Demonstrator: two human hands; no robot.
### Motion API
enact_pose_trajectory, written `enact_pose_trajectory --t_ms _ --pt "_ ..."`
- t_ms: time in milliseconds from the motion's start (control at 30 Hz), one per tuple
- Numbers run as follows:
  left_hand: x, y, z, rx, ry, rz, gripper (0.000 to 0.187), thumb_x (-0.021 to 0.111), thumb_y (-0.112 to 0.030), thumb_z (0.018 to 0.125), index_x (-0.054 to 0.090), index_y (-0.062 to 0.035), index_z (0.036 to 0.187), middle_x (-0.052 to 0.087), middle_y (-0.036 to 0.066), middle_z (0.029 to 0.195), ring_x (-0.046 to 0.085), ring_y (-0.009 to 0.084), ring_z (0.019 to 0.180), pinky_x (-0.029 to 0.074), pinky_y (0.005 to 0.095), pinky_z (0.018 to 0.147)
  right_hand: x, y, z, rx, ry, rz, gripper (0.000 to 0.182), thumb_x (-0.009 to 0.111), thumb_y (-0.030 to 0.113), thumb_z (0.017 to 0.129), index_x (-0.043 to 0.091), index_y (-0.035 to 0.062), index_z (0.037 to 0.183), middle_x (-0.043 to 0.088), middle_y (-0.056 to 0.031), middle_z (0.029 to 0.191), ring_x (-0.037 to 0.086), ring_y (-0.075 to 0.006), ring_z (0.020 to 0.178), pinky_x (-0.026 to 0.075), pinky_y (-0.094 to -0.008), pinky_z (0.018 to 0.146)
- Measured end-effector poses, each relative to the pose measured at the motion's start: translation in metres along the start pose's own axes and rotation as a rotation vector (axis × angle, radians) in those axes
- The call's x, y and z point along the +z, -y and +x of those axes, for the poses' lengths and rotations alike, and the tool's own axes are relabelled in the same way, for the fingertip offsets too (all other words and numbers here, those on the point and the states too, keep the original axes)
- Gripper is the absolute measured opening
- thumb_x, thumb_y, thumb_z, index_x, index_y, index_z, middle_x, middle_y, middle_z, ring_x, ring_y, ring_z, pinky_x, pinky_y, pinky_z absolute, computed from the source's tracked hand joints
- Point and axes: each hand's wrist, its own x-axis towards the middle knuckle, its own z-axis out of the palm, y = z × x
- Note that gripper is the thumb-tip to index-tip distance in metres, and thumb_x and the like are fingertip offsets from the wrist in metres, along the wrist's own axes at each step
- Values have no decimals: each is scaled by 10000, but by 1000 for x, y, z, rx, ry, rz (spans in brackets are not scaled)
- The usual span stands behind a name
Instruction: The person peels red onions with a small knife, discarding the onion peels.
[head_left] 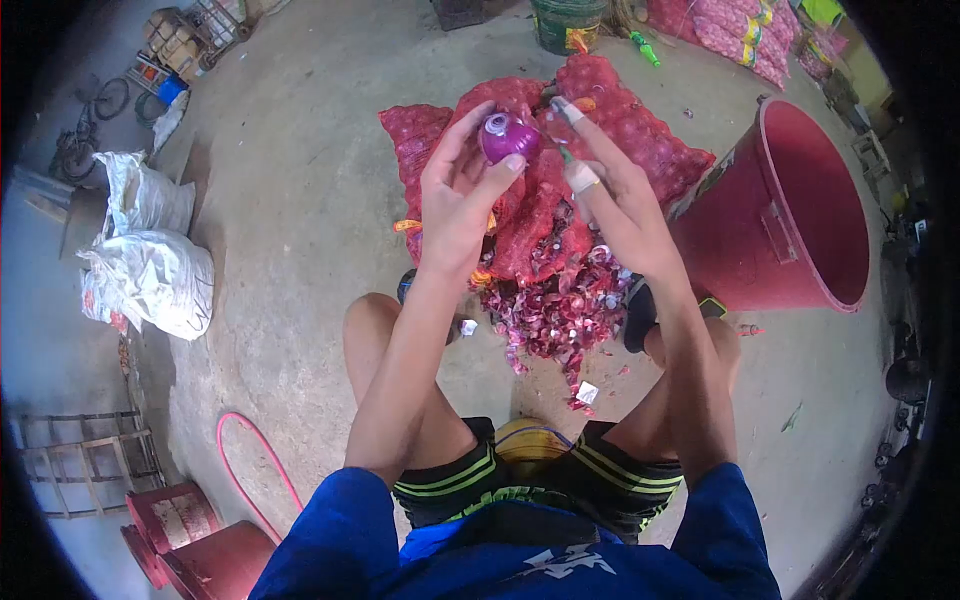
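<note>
A purple-red onion (508, 140) with a pale root end is held up by my left hand (462, 190), its thumb and fingers curled round the bulb. Facing it from the right, my right hand (622, 205) has white wraps on the thumb and a fingertip. A small green-handled tool (567, 155) shows between that thumb and the fingers; the rest of it is hidden. Red mesh sacks of onions (640, 120) lie just beyond my hands. Below them, between my feet, is a pile of loose onion skins (550, 320).
A large red bin (740, 250) stands tilted at the right. White sacks (160, 280) sit on the left floor, with a pink hoop (222, 445) and red containers (215, 560) nearer. A green bucket (566, 25) and more onion sacks (725, 30) are at the back.
</note>
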Motion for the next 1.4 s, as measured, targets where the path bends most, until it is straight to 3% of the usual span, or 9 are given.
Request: enact_pose_trajectory --t_ms 100,333,500,600,700,800,933,1200,1400 --pt "2 -3 -1 84 29 181 682 830 37 872 561 21 1498 640 117 1435 617 185 1327 494 367 1160 3 -2 -1 44 25 18 610 596 228 1101 423 75 1665 698 -58 969 573 -144 761 532 -359 789" --pt "-1 1 -3 235 116 447 669 789 57 916 531 7 1532 627 109 1447 618 190 1327 504 363 1156 11 -6 4 45 -14 147 508 563 203 1129 512 46 1610 701 -1 1090 541 -79 828 490 -246 819" --pt "-2 -1 -1 -208 34 -279 582 760 -136 1015 528 -25 1537 651 100 1428 635 209 1298 480 371 1167 6 -14 6 71 -90 193 454 545 182 1147 556 50 1582 663 32 1063 490 -36 805 461 -211 770" --pt "-3 7 -1 -290 38 -378 605 759 -148 1020 510 -53 1564 658 76 1415 654 162 1263 528 337 1057 6 -13 3 120 -30 207 449 552 186 1148 563 52 1577 624 48 968 475 -31 782 440 -209 727" --pt "0 15 0 -166 140 -140 570 736 -174 1044 516 -93 1563 671 33 1404 659 153 1258 528 329 1049 8 -17 3 79 18 158 453 549 200 1150 564 47 1575 570 70 870 463 -20 753 416 -207 676" --pt "5 4 -4 -221 132 -279 562 752 -179 1037 531 -100 1548 686 21 1376 662 130 1236 534 308 1019 2 -27 13 17 -126 91 469 545 213 1145 554 43 1581 493 89 780 442 -14 683 373 -229 592" --pt "-5 8 -3 -238 66 -344 560 777 -178 1021 545 -78 1520 689 31 1367 670 125 1217 549 295 995 -17 -24 13 270 -135 207 539 551 264 1135 485 51 1626 506 56 717 456 -38 620 377 -228 572" --pt "2 19 -2 -82 -130 -122 570 854 -24 914 588 -41 1417 675 71 1356 666 143 1181 537 304 1051 5 9 -3 201 111 302 681 576 331 1128 319 83 1708 520 24 707 468 -59 608 358 -229 564" --pt "5 16 -5 -110 -94 -161 471 822 -72 957 616 -51 1380 696 67 1321 675 164 1192 536 328 1075 22 -10 0 85 -12 331 520 586 237 1134 503 94 1627 534 64 819 460 -38 691 391 -230 606"
